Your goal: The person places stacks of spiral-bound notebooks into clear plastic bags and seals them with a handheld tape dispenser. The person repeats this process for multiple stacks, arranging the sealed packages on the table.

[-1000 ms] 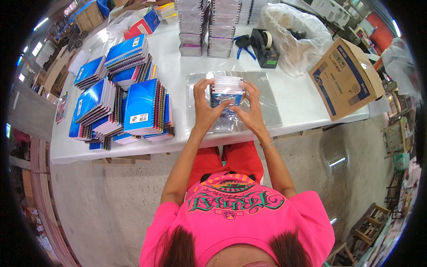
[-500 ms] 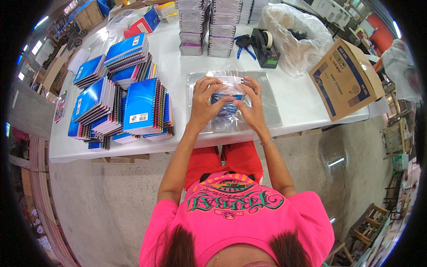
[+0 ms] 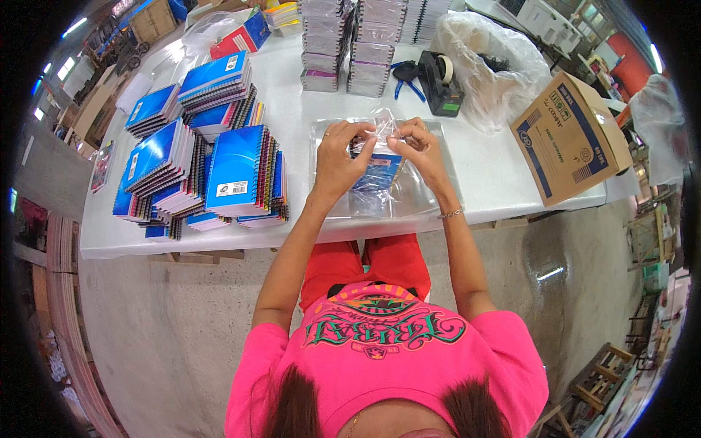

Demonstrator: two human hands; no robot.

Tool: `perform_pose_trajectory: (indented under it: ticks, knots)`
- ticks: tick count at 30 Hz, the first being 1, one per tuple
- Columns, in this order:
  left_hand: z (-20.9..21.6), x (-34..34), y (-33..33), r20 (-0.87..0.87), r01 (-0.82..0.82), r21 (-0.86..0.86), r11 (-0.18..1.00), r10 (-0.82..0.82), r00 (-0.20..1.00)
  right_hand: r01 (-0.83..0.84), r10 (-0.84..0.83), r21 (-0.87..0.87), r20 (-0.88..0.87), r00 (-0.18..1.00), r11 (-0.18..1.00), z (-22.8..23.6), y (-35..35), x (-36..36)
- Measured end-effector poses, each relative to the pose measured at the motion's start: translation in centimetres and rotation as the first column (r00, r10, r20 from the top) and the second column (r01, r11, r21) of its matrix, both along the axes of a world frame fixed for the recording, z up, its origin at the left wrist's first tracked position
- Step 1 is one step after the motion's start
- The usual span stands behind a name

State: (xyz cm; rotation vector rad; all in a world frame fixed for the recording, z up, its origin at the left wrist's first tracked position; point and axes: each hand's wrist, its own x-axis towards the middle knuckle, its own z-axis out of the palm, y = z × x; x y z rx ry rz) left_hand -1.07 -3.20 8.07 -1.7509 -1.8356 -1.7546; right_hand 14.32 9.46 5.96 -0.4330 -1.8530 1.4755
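Observation:
Between my hands, at the table's front edge, lies a blue notebook bundle [image 3: 374,181] inside a clear plastic bag [image 3: 385,121]. My left hand [image 3: 342,155] pinches the gathered plastic at the bundle's far end with thumb and fingers. From the other side, my right hand [image 3: 423,152] also has its thumb and fingers closed on that plastic. My fingers cover part of the bundle's far edge. Flat clear plastic sheets [image 3: 336,209] lie beneath it on the white table [image 3: 292,95].
Stacks of blue spiral notebooks [image 3: 232,171] stand to the left. Tall plastic-wrapped notebook stacks [image 3: 321,44] rise at the back, beside blue-handled pliers [image 3: 409,79] and a black tape dispenser [image 3: 442,84]. A crumpled plastic bag [image 3: 482,80] and a cardboard box [image 3: 566,142] are right.
My thumbs have left the bundle's middle, and my fingers now pinch the plastic at its far end. More of the blue cover shows, and the plastic is gathered up into a peak.

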Motion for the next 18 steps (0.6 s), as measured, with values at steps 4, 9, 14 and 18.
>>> perform_pose_trajectory:
  ticks: [4, 9, 14, 18]
  knots:
    - [0.3, 0.3, 0.8, 0.018, -0.131, 0.059, 0.99, 0.13, 0.991, -0.011, -0.001, -0.154, -0.074, 0.997, 0.988, 0.5, 0.0, -0.5]
    - [-2.1, -2.3, 2.5, 0.506, 0.277, -0.05, 0.96, -0.215, 0.835, -0.164, 0.102, -0.392, -0.174, 0.979, 0.905, 1.1, -0.4, -1.4]
    - [-0.4, -2.3, 1.7, 0.682, 0.578, -0.097, 0.811, -0.368, 0.632, -0.229, 0.134, -0.502, -0.219, 0.967, 0.834, 0.3, -0.2, -1.3]
    - [-0.7, -2.3, 1.6, 0.691, 0.566, -0.09, 0.82, -0.358, 0.628, -0.208, 0.112, -0.479, -0.222, 0.969, 0.853, -0.6, -0.1, -1.5]
